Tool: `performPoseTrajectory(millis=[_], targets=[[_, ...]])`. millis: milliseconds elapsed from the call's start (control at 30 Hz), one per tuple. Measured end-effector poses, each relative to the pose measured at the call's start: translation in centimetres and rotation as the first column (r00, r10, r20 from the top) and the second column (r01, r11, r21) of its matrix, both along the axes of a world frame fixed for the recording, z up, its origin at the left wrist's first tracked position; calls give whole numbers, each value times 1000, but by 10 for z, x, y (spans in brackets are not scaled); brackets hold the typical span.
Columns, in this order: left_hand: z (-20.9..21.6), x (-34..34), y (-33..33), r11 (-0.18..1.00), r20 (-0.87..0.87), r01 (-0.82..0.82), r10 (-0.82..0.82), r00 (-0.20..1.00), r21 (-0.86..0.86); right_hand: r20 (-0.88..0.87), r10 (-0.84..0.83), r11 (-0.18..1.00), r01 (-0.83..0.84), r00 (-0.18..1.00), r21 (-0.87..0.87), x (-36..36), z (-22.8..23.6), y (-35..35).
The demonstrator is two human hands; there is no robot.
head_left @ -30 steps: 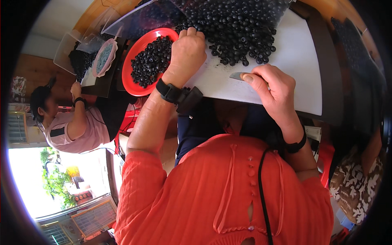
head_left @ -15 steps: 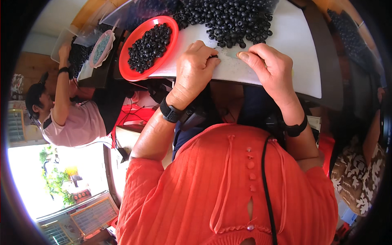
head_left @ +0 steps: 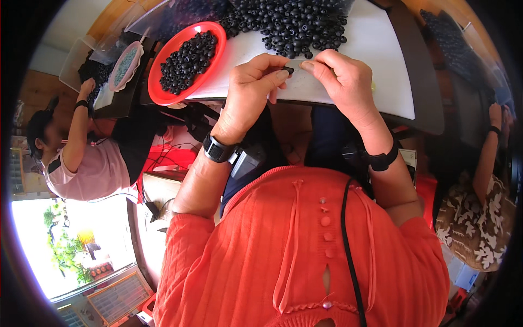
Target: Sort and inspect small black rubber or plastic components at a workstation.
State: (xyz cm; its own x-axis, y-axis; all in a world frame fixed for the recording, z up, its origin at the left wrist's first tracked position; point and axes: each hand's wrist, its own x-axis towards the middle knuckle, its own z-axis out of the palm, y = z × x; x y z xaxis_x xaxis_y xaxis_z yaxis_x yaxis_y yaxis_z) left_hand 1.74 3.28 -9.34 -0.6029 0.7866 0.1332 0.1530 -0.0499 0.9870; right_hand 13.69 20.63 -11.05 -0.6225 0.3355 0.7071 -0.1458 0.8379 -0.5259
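Over the front of the white tabletop (head_left: pixel 389 82), my left hand (head_left: pixel 251 90) pinches a small black bead-like part (head_left: pixel 289 70) between thumb and fingertips. Close beside it on the right, my right hand (head_left: pixel 344 82) is closed in a pinch too. What its fingertips hold is too small to make out. Just beyond both hands lies a heap of round black bead-like parts (head_left: pixel 299 27), several with a hole showing. To the left, a red oval tray (head_left: pixel 156 87) holds more of the same black parts (head_left: pixel 188 62).
At the left, a co-worker (head_left: pixel 90 169) reaches into black parts next to a pale scalloped dish (head_left: pixel 115 82). Another person's patterned clothing (head_left: pixel 474 229) shows at the right edge. A clear plastic bin (head_left: pixel 163 19) stands behind the red tray. The dark table edge (head_left: pixel 430 103) curves round the right side.
The whole view has shifted slightly. My fingertips have come closer together, and my left hand has turned at the wrist. The left co-worker's hand has dropped lower; a hand now shows at far right.
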Motion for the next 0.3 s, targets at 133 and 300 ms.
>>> performPoseTrajectory(millis=[133, 300], targets=[[-4, 2, 5, 996, 231, -6, -14, 973, 88, -3, -10, 1000, 10, 1000, 4, 0, 0, 1], [-11, 0, 6, 992, 298, 29, -66, 952, 126, 17, 2, 1000, -2, 1000, -25, 0, 2, 0]])
